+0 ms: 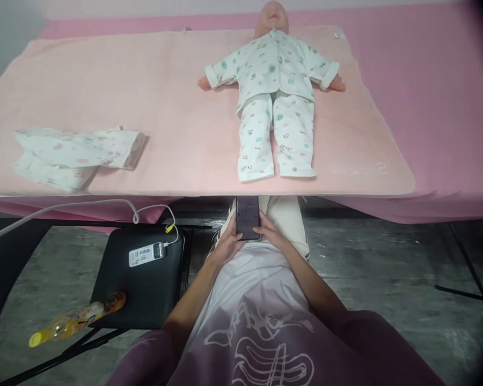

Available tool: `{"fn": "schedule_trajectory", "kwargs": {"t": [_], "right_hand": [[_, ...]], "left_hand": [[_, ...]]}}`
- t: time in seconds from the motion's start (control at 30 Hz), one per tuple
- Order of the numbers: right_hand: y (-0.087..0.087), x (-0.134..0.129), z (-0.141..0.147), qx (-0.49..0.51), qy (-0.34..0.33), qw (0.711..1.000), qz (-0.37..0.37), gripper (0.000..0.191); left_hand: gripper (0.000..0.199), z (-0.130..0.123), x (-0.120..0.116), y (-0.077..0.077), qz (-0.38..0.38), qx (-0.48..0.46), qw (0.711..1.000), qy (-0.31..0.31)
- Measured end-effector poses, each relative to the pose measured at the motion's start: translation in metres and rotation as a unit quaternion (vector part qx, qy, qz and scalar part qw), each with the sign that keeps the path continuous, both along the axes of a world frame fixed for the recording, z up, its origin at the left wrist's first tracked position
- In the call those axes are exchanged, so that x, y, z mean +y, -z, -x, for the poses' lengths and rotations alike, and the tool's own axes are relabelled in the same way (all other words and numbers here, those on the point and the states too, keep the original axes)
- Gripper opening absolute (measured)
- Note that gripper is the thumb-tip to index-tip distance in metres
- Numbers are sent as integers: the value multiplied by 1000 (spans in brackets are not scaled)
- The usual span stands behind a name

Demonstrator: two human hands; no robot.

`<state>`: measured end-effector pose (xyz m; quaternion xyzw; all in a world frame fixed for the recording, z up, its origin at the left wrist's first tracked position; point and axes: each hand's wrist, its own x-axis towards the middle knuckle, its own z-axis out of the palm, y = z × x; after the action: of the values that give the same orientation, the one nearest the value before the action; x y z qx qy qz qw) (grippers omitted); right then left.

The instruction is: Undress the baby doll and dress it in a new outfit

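Keeping both arms [197,289] tucked in at the bottom of the frame should steady the hold best; they angle inward to just below centre, where the left hand [227,244] and right hand [271,231] curl partly closed around the phone [248,217], thumbs over its near corners; light, even pressure from both sides would serve. Its far end meets the pink blanket's [169,107] edge in view, contact unclear; beyond, at upper centre, lies a dressed doll [274,64].
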<state>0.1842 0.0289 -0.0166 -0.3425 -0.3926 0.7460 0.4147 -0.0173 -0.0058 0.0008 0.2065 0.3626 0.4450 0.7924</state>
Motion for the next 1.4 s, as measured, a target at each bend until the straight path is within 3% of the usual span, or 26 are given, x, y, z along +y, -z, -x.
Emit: {"fn": "schedule_trajectory", "kwargs": {"t": [0.17, 0.43, 0.77, 1.0, 1.4], "right_hand": [[-1, 1, 0, 13, 8, 1000, -1, 91], [8, -2, -1, 11, 7, 1000, -9, 90], [-2, -2, -1, 3, -1, 1000, -9, 100], [9, -3, 3, 3, 3, 1000, -14, 108], [-10, -3, 3, -6, 4, 1000, -8, 96]], "left_hand": [[115, 0, 0, 4, 7, 12, 1000, -7], [104, -5, 2, -1, -3, 3, 1000, -18], [113, -7, 2, -4, 10, 21, 999, -22], [114, -7, 3, -3, 8, 25, 999, -23], [83, -18, 6, -4, 33, 50, 994, -95]]}}
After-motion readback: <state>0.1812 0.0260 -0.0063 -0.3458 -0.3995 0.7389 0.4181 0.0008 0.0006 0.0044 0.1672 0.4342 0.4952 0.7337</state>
